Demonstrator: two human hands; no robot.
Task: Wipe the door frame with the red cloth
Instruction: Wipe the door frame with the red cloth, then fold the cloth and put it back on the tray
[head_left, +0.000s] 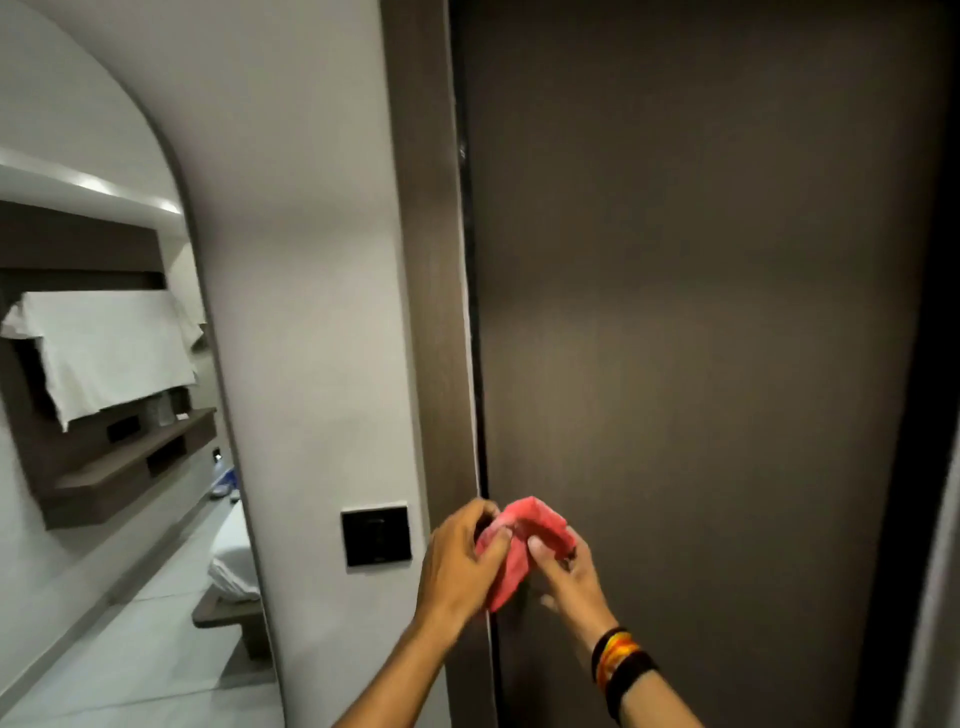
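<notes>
The red cloth (519, 545) is bunched up between both hands, low in the view. My left hand (460, 561) grips its left side and overlaps the brown door frame (428, 312). My right hand (569, 577), with dark and orange bands on its wrist, pinches the cloth's right side in front of the dark brown door (701, 338). The frame runs as a vertical strip from top to bottom, left of the narrow gap beside the door. Part of the cloth hangs down between my palms.
A black wall switch (376, 534) sits on the pale wall (311, 260) just left of the frame. Through an arched opening at the left I see a wooden shelf unit (119, 467) draped with white cloth, a bed corner (234, 566) and tiled floor.
</notes>
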